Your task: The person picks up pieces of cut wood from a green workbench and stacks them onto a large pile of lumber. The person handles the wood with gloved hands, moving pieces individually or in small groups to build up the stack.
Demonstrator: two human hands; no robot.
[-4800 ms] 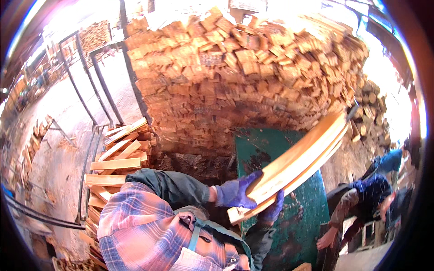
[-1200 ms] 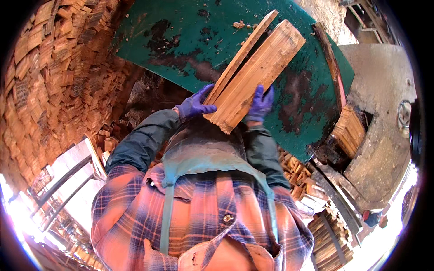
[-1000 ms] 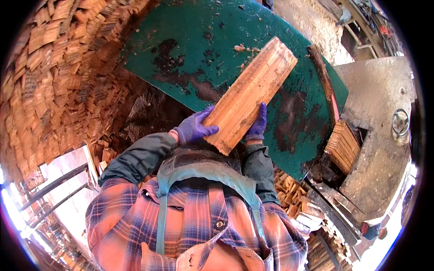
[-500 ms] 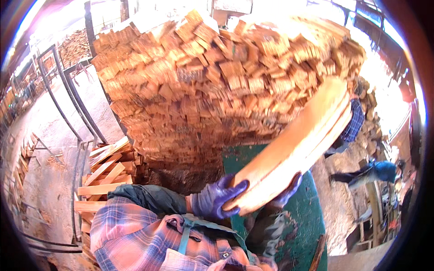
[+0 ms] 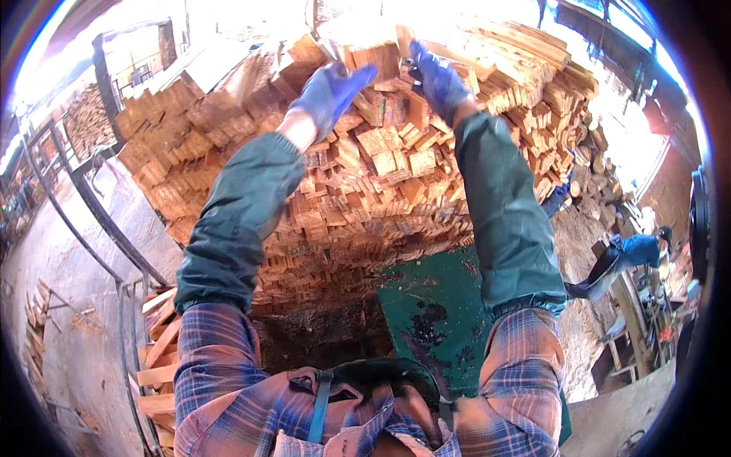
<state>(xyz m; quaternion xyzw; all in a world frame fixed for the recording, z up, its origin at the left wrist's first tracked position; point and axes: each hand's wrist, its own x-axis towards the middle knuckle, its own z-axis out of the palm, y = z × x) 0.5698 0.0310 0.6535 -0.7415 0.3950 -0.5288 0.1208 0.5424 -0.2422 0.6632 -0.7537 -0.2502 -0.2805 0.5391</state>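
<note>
Both my arms reach out to the top of a tall stack of split wood pieces (image 5: 403, 156). My left hand (image 5: 327, 95), in a purple-blue glove, is open, its thumb apart from the fingers, at the upper edge of the stack. My right hand (image 5: 439, 80), gloved the same way, is open a little to the right, also by the top pieces. Several wood ends lie between the hands, among them a broad wood piece (image 5: 378, 59). Neither hand visibly grips any wood. Bright glare hides the far side of the stack top.
A worn green metal surface (image 5: 438, 305) stands below the stack. At the left are loose wood pieces (image 5: 160, 377) beside a dark metal frame (image 5: 99, 206). A person in blue (image 5: 636, 251) bends over at the right, near round logs (image 5: 598, 179).
My hands have moved from in front of my body up and forward to the stack top. The long split wood piece they held has been let go there.
</note>
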